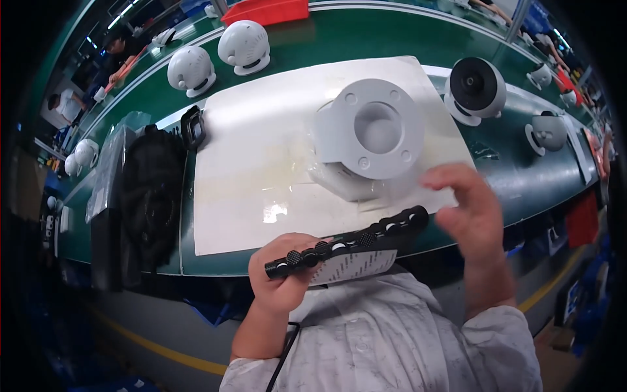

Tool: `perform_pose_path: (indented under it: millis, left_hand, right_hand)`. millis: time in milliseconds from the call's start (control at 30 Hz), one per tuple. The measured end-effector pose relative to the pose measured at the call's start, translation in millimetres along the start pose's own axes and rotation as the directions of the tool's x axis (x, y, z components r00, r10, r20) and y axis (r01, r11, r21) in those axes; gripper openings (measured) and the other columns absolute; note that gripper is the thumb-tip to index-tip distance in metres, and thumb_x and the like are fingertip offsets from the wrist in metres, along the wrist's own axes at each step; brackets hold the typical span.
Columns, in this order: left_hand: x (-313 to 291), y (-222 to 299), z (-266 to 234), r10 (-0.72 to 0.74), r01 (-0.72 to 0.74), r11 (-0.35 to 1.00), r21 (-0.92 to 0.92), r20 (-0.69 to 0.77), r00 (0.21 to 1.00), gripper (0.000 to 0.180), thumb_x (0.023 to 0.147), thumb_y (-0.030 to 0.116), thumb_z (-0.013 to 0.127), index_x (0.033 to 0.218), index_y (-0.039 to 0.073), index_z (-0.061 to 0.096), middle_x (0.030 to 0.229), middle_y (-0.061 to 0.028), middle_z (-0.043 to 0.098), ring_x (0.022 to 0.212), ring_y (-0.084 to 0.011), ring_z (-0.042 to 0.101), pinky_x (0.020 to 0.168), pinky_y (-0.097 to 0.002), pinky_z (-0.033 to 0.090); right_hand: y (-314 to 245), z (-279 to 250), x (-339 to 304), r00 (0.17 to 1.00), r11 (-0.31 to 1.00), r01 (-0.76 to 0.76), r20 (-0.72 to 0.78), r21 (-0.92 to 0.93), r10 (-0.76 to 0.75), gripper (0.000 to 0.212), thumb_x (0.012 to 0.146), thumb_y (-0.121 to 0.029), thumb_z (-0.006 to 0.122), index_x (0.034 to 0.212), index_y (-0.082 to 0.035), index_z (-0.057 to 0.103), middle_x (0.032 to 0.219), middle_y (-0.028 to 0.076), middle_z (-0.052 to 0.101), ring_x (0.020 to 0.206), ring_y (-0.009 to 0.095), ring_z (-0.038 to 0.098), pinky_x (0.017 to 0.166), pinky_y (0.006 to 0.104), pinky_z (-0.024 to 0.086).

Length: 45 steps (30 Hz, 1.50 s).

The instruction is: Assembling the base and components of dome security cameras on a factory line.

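Note:
My left hand (285,269) is closed round the left end of a long black scalloped strip (363,240), held tilted at the table's front edge. White round bits show between its dark lobes, and a printed white sheet (356,264) hangs along its underside. Beyond the strip's right end my right hand (471,208) is raised, fingers curved and apart, with nothing visible in it. A white round-bodied device (339,140) stands on the white board (255,163), its ring-shaped base (406,134) facing up with several small round recesses around a central hollow.
A black bag (153,189) and a small black-framed device (192,127) lie left of the board. White ball-shaped cameras (243,46) stand at the back, another with a black front (473,88) at the right. A red bin (268,10) sits behind; people work at farther benches.

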<state>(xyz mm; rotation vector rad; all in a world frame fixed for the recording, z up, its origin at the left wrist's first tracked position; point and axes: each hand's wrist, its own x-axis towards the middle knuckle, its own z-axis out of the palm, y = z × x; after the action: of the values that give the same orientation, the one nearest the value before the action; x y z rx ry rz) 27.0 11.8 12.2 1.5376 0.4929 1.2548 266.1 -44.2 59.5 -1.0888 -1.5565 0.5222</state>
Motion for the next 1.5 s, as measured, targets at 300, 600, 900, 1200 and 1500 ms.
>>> perform_pose_path:
  millis: [300, 600, 900, 1200, 1500]
  left_hand:
    - [-3, 8, 4, 0.148, -0.159, 0.969, 0.187, 0.070, 0.986, 0.017, 0.061, -0.013, 0.055, 0.076, -0.006, 0.057, 0.072, -0.0151, 0.059, 0.068, -0.0234, 0.059, 0.064, -0.0296, 0.048]
    - [1, 8, 8, 0.119, -0.130, 0.974, 0.188, 0.065, 0.991, 0.017, 0.060, -0.013, 0.055, 0.075, -0.006, 0.056, 0.071, -0.0155, 0.059, 0.066, -0.0241, 0.060, 0.063, -0.0299, 0.049]
    - [7, 4, 13, 0.110, -0.123, 0.976, 0.179, 0.082, 0.991, 0.019, 0.059, -0.013, 0.052, 0.077, -0.006, 0.057, 0.071, -0.0148, 0.059, 0.065, -0.0240, 0.060, 0.061, -0.0288, 0.048]
    - [23, 3, 12, 0.069, -0.102, 0.964, 0.247, 0.140, 0.988, 0.023, 0.058, -0.011, 0.055, 0.080, -0.004, 0.057, 0.080, -0.0169, 0.059, 0.069, -0.0243, 0.059, 0.060, -0.0275, 0.048]
    - [42, -14, 25, 0.083, -0.120, 0.981, 0.151, 0.230, 0.970, 0.023, 0.065, -0.008, 0.055, 0.088, -0.002, 0.053, 0.127, -0.0317, 0.025, 0.087, -0.0279, 0.059, 0.072, -0.0297, 0.048]
  right_hand:
    - [-15, 6, -6, 0.996, 0.989, -0.035, 0.073, -0.141, 0.046, 0.015, 0.067, -0.001, 0.063, 0.082, -0.003, 0.058, 0.092, 0.009, 0.058, 0.088, 0.022, 0.055, 0.075, 0.0290, 0.043]
    - [-13, 17, 2, 0.951, 0.922, 0.304, 0.026, -0.239, -0.307, 0.021, 0.060, -0.001, 0.067, 0.077, -0.009, 0.057, 0.087, 0.003, 0.056, 0.088, 0.023, 0.052, 0.074, 0.0348, 0.039]
    - [-15, 20, 11, 0.960, 0.963, 0.233, 0.188, -0.134, -0.207, 0.052, 0.067, -0.001, 0.066, 0.108, -0.011, 0.035, 0.079, 0.008, 0.053, 0.070, 0.021, 0.053, 0.063, 0.0281, 0.043]
    - [-19, 12, 31, 0.976, 0.977, 0.214, 0.046, 0.018, -0.215, 0.020, 0.067, 0.003, 0.059, 0.086, 0.000, 0.051, 0.067, 0.006, 0.054, 0.054, 0.015, 0.050, 0.046, 0.0241, 0.036]
    - [17, -13, 95, 0.978, 0.967, 0.198, 0.099, -0.163, -0.183, 0.072, 0.072, 0.009, 0.051, 0.131, -0.009, 0.012, 0.101, 0.011, 0.046, 0.078, 0.013, 0.052, 0.068, 0.0213, 0.039]
